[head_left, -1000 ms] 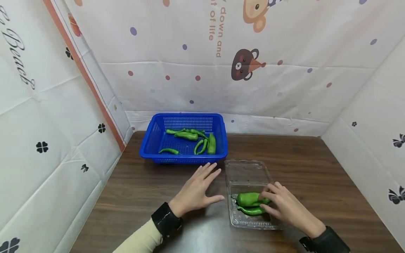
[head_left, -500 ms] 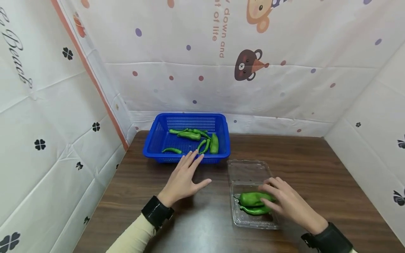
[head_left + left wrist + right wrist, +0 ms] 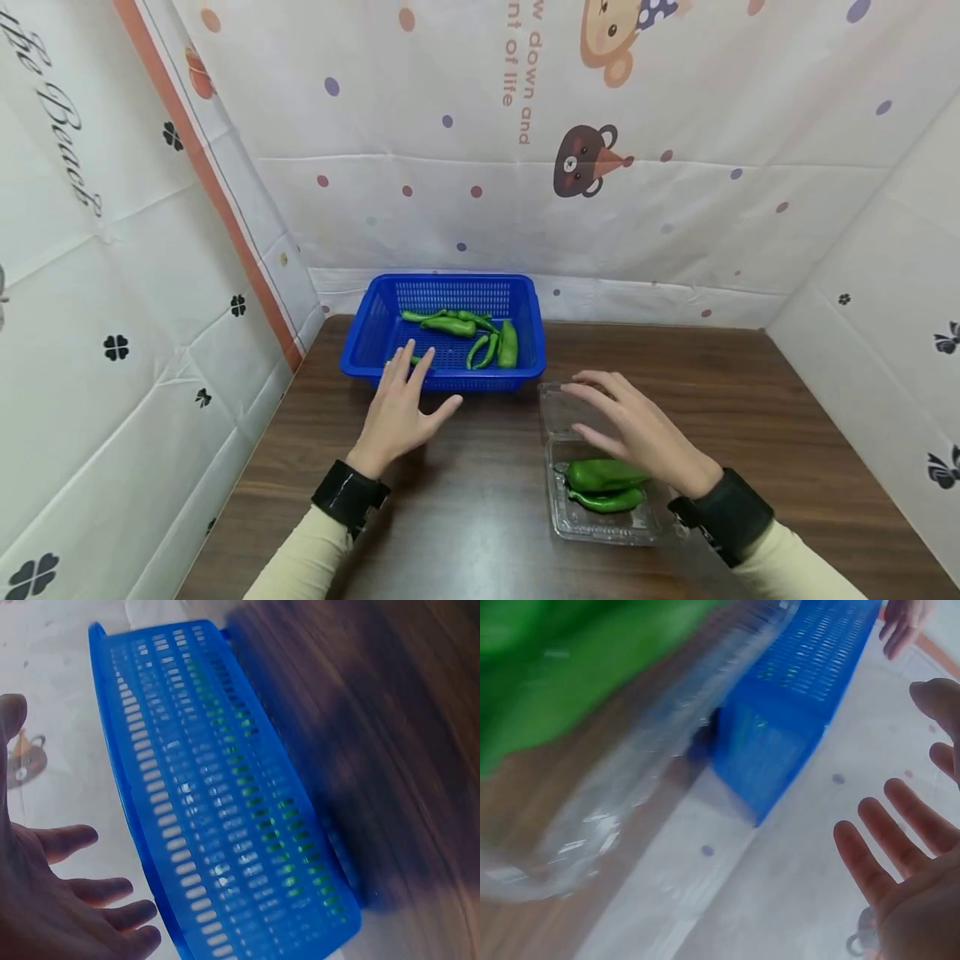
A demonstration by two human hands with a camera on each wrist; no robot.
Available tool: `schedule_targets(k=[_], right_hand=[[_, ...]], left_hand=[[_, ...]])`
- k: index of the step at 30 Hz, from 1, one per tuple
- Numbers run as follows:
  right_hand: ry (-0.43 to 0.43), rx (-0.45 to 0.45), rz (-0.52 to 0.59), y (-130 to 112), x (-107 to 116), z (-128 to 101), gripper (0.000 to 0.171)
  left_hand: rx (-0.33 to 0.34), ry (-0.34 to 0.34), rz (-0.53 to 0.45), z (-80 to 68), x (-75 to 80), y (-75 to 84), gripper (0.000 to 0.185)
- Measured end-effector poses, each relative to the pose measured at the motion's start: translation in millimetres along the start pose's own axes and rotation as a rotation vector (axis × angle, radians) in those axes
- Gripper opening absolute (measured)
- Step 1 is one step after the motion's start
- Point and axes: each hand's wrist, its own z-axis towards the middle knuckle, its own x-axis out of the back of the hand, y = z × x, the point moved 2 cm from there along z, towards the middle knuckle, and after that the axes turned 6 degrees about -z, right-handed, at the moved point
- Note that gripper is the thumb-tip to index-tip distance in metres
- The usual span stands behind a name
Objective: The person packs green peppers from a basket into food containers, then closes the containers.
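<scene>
My left hand (image 3: 396, 421), fingers spread, reaches over the front rim of the blue plastic basket (image 3: 465, 379) and holds nothing. Several green peppers (image 3: 507, 344) lie in the basket; one near the front left is partly hidden behind the fingers. In the left wrist view the hand's fingertips (image 3: 142, 911) are by the basket's upper edge. My right hand (image 3: 637, 425), empty with fingers parted, hovers over the hinge side of an opened clear plastic clamshell box (image 3: 592, 531). Two green peppers, a thicker one (image 3: 603, 475) and a slimmer one (image 3: 609, 501), rest in its lower half.
Everything stands on a brown wooden table (image 3: 480, 500). A white printed cloth (image 3: 420, 217) hangs right behind the basket and along both sides. The clamshell's lid (image 3: 558, 408) lies back toward the basket's right front corner.
My right hand has let go of the peppers in the clamshell and risen away toward the lid. My left hand has moved left and forward to the basket's front.
</scene>
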Motion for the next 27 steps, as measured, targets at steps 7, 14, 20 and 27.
schedule_targets(k=[7, 14, 20, 27], right_hand=[[0.011, 0.075, 0.012, 0, -9, 56, 0.054], [0.031, 0.122, -0.005, 0, -20, 102, 0.046], [0.029, 0.133, 0.003, 0, -27, 137, 0.046], [-0.03, 0.11, 0.0, 3, -35, 165, 0.041]], left_hand=[[0.057, 0.048, 0.019, 3.2, 10.2, -16.2, 0.091], [0.13, 0.078, 0.016, 4.5, 16.9, -28.7, 0.092], [0.175, 0.083, 0.038, 5.9, 21.7, -40.1, 0.092], [0.226, 0.054, 0.061, 5.5, 26.3, -50.5, 0.093]])
